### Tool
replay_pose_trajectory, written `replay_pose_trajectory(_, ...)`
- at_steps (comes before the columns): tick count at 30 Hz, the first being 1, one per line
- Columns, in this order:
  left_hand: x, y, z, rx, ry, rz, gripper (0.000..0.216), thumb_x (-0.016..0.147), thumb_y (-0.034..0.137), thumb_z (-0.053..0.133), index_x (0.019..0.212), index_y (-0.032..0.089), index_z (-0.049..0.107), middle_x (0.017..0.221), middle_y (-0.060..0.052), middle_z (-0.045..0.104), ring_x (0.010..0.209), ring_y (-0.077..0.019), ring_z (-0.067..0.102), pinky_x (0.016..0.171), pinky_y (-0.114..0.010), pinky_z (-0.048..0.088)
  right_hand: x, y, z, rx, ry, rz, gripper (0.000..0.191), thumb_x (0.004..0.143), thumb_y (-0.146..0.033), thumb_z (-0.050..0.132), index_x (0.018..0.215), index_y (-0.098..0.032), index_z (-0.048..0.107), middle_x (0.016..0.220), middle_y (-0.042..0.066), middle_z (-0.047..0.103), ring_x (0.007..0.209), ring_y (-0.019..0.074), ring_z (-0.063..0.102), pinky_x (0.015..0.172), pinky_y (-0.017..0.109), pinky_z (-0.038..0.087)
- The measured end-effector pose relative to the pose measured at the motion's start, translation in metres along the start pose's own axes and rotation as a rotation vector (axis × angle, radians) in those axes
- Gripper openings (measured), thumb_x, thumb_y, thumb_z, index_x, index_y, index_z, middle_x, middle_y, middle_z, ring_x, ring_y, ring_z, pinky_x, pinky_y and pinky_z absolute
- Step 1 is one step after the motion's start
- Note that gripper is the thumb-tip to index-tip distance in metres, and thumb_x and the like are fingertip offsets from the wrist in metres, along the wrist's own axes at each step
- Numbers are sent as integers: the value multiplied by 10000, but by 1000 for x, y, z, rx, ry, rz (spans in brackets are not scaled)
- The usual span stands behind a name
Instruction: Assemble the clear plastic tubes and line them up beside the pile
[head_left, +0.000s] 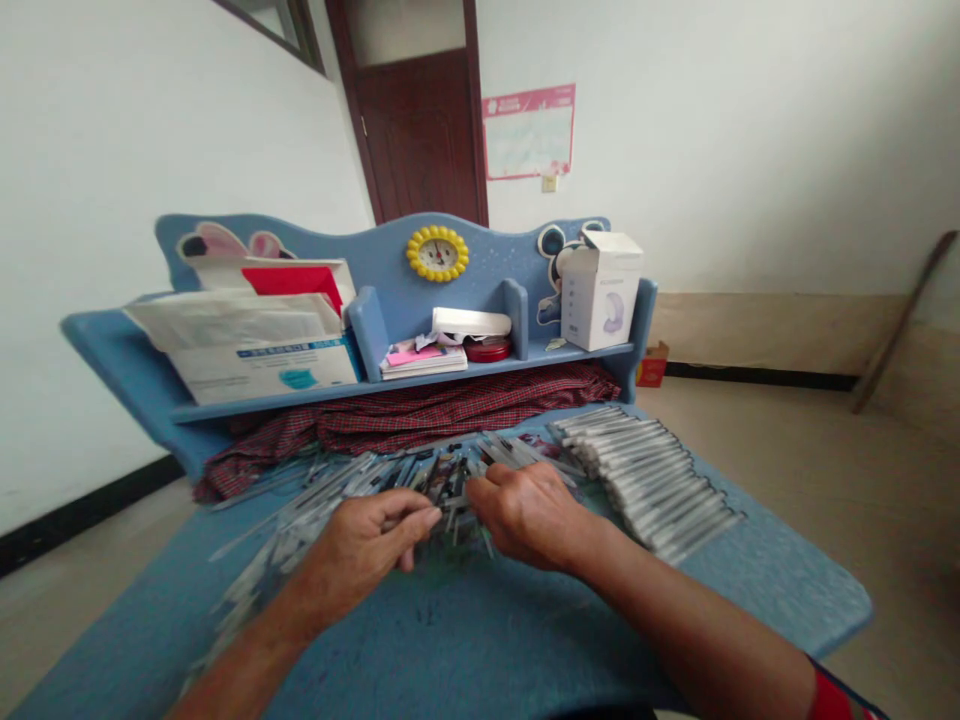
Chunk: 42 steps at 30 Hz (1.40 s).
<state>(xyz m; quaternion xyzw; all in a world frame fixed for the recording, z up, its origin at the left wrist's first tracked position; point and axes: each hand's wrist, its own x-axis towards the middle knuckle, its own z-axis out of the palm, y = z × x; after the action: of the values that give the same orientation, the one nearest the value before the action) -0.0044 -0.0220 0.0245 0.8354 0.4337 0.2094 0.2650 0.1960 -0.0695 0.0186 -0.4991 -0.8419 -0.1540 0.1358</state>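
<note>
My left hand [379, 540] is closed over the blue desk, thumb and forefinger pressed together at the near edge of a loose pile of pen parts [360, 480]. Whatever sits in that pinch is too small to make out. Just to its right, my right hand [525, 510] is curled with its knuckles up, and its fingertips are hidden. The pile holds clear tubes, dark thin pieces and small black bits, spread in front of both hands. Beyond my right forearm lies a neat stack of clear pens [652, 475] with dark ends, laid side by side.
A blue shelf [480, 375] rises at the desk's back, holding a mask box [262, 360], papers [424, 358], a red round tin [487, 349] and a white box [602, 295]. Checked cloth [420, 408] is bunched below it. The blue desk [480, 640] has a rounded right corner.
</note>
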Motion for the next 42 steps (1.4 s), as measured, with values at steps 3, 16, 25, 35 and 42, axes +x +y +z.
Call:
replay_pose_trajectory(3, 0, 2, 0, 19, -11, 0, 297, 801, 417, 482, 733, 171, 635, 477, 50, 549, 479, -98, 542, 495, -179, 385, -3, 6, -9, -20, 17, 39, 168, 852, -168, 375, 858, -179, 543, 786, 46, 618, 609, 139, 561, 484, 231, 304)
replay_pose_trajectory(16, 1, 0, 5, 28, -38, -7, 280, 784, 417, 492, 751, 180, 636, 465, 62, 528, 459, -90, 509, 475, -171, 356, -88, 95, -25, 1153, 545, 785, 292, 739, -411, 611, 676, -126, 615, 434, -17, 520, 390, 89, 456, 414, 207, 346)
replay_pose_trajectory(25, 4, 2, 12, 56, -86, -37, 295, 772, 434, 483, 747, 181, 632, 468, 58, 526, 477, -105, 524, 496, -180, 370, -143, 116, 5, 1439, 802, 1035, 435, 590, -311, 758, 925, -155, 529, 665, 27, 653, 456, 134, 592, 402, 217, 451)
replay_pose_trajectory(35, 4, 5, 14, 54, -109, -51, 299, 749, 450, 486, 712, 186, 621, 465, 56, 516, 465, -100, 503, 493, -173, 364, -144, 113, 11, 1287, 826, 1077, 726, 593, -307, 747, 1201, -186, 368, 592, -34, 622, 436, 172, 606, 380, 240, 467)
replay_pose_trajectory(42, 3, 5, 16, 34, -124, -58, 283, 753, 421, 480, 706, 186, 629, 462, 61, 500, 456, -95, 493, 485, -169, 357, -147, 119, 21, 1122, 736, 1145, 564, 631, -347, 689, 1105, -146, 458, 541, -42, 593, 302, 112, 480, 278, 202, 352)
